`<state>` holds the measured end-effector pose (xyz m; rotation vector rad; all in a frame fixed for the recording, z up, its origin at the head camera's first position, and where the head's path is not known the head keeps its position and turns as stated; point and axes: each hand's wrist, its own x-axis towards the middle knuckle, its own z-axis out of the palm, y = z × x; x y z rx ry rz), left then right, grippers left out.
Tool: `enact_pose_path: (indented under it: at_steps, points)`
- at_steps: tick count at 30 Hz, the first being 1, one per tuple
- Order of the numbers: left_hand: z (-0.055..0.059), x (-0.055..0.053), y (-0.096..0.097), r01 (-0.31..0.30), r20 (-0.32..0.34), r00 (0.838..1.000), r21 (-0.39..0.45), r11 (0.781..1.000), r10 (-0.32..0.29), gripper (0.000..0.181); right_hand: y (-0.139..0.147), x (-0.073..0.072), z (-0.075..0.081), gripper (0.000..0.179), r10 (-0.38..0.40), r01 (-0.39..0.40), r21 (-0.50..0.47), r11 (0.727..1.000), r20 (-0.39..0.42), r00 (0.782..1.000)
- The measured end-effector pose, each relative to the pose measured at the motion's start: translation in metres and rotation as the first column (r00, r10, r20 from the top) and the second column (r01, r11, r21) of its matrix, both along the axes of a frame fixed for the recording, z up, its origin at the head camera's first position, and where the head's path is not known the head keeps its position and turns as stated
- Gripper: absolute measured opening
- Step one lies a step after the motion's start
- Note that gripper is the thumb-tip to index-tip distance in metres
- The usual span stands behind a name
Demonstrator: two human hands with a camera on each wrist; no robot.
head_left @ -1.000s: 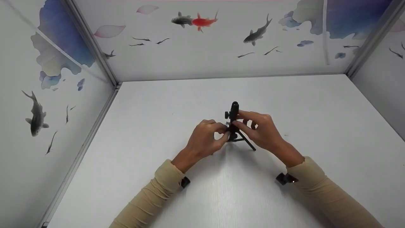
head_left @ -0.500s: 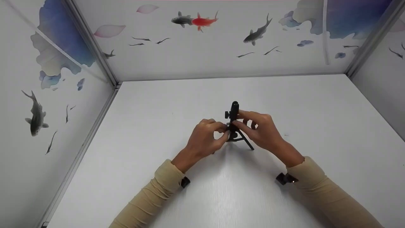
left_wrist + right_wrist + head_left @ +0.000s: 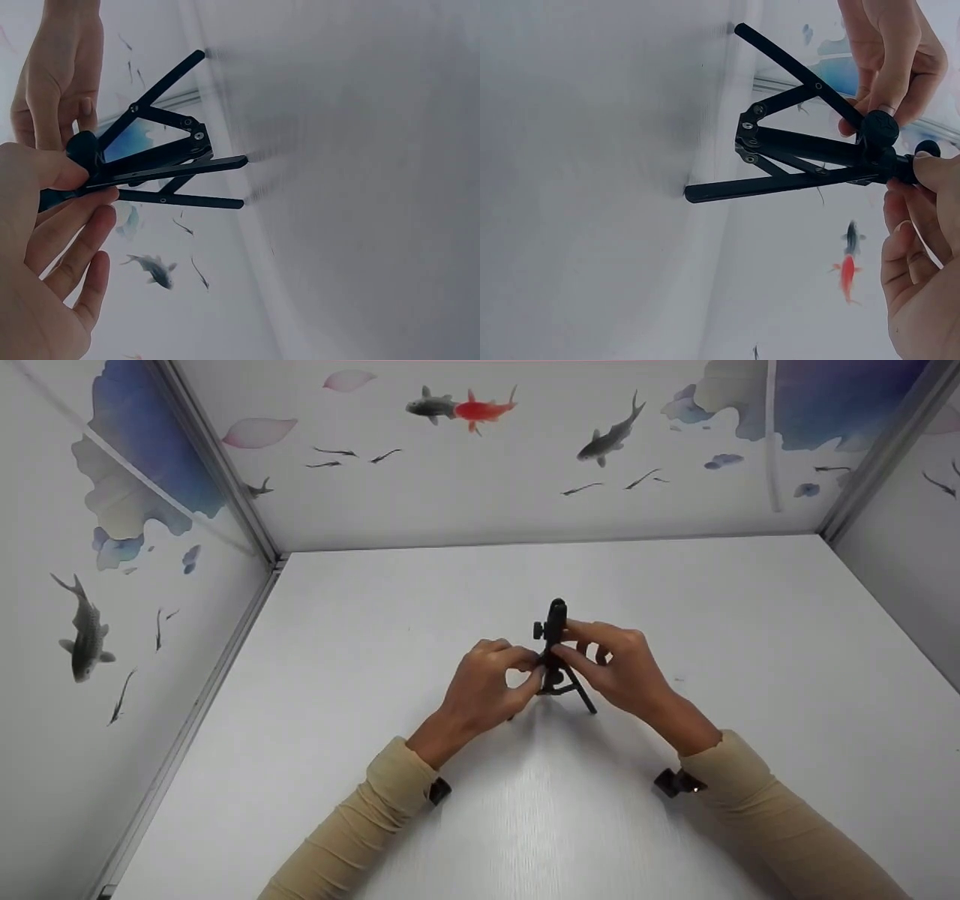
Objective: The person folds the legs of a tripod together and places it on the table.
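1. A black tripod (image 3: 552,663) stands upright on the white tabletop (image 3: 360,615) between my hands, my left hand (image 3: 484,686) pinching it by the round knob (image 3: 880,128), my right hand (image 3: 626,671) clamped, thumb and finger, on its column (image 3: 556,615).
2. Its legs (image 3: 583,692) stand closer together than a second ago; my hands keep nearly the same places.
3. The left wrist view shows all three legs; in the head view, my left hand covers most of one.
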<state>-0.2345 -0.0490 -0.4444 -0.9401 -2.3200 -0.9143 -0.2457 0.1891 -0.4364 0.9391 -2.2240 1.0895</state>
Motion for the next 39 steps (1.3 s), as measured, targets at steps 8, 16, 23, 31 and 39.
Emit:
enact_pose_path:
  at_steps: [8,16,23,31,39]
  points:
    - [0.0003,0.0011,0.0002,-0.008,-0.006,1.000,0.000,1.000,0.008,0.010,0.0006,-0.0002,-0.0006,0.038,0.001,-0.001,-0.003,1.000,0.003,1.000]
    - [0.0001,0.0013,0.0010,0.001,-0.023,1.000,0.024,1.000,-0.001,0.010,0.0000,-0.0001,-0.0005,0.037,0.005,-0.005,-0.020,1.000,-0.002,1.000]
    - [-0.0006,0.0007,0.0017,-0.006,-0.043,0.999,0.035,0.999,0.007,0.010,-0.0005,0.0001,0.0005,0.036,0.005,-0.005,-0.023,1.000,-0.007,1.000]
    - [0.0000,0.0007,0.0025,-0.011,-0.041,0.999,0.051,0.999,0.013,0.010,-0.0005,-0.0012,-0.0002,0.036,0.004,-0.004,-0.029,1.000,-0.007,1.000]
    - [0.0031,0.0022,0.0035,-0.023,-0.021,0.999,0.067,0.998,0.025,0.010,-0.0005,-0.0009,-0.0006,0.037,0.000,0.000,-0.035,0.999,0.005,1.000]
